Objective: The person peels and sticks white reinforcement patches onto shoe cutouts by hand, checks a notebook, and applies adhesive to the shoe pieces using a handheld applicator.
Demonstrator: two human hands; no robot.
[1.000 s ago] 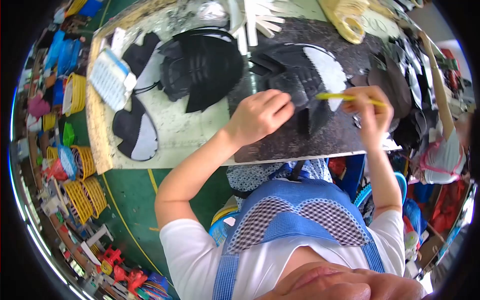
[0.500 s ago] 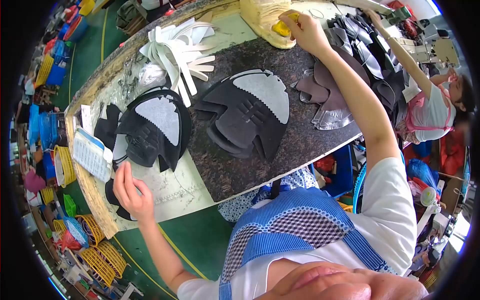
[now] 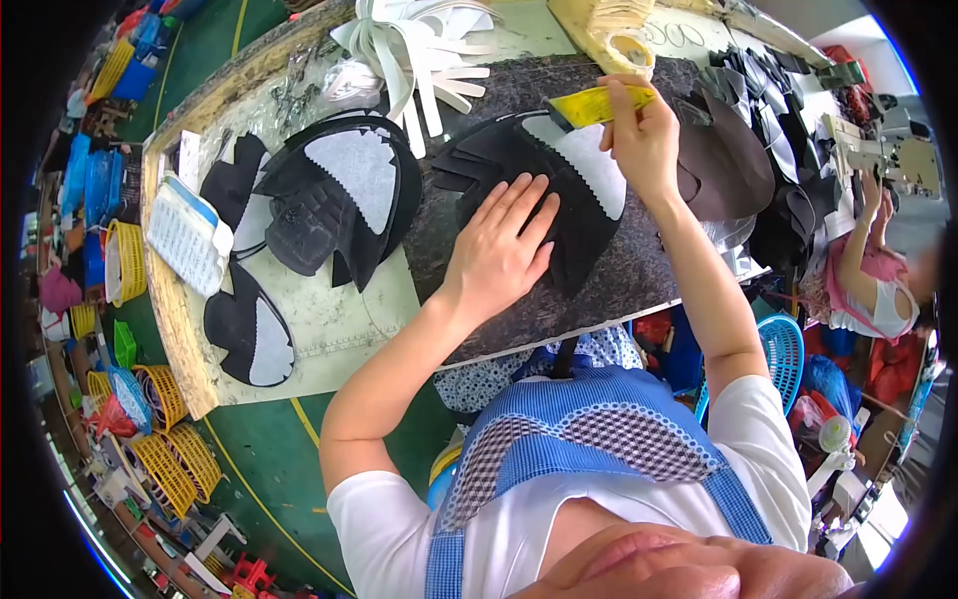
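My left hand [image 3: 507, 240] lies flat, fingers stretched, on a stack of black shoe-upper pieces [image 3: 574, 235] with a pale grey, zigzag-edged patch [image 3: 611, 182]. My right hand [image 3: 644, 140] grips a flat yellow brush [image 3: 599, 105]; its dark tip is at the upper edge of the patch. The brush's bristles are hard to make out. Just beyond that hand is a glue-crusted, yellowish pot [image 3: 624, 50] with a round opening. Another black stack with a grey patch [image 3: 351, 170] sits left of my left hand.
A dark stone slab [image 3: 499, 329] lies on the worktable. White strips [image 3: 429, 60] are at its back; brown pieces [image 3: 733, 160] and black pieces [image 3: 793, 195] lie right. A calculator-like pad [image 3: 187, 235] is at the left edge. A co-worker [image 3: 868, 270] sits at right.
My right hand has brought the brush from the pot down to the black pieces. My left hand has moved right from the left stack onto the middle stack. The camera view has shifted.
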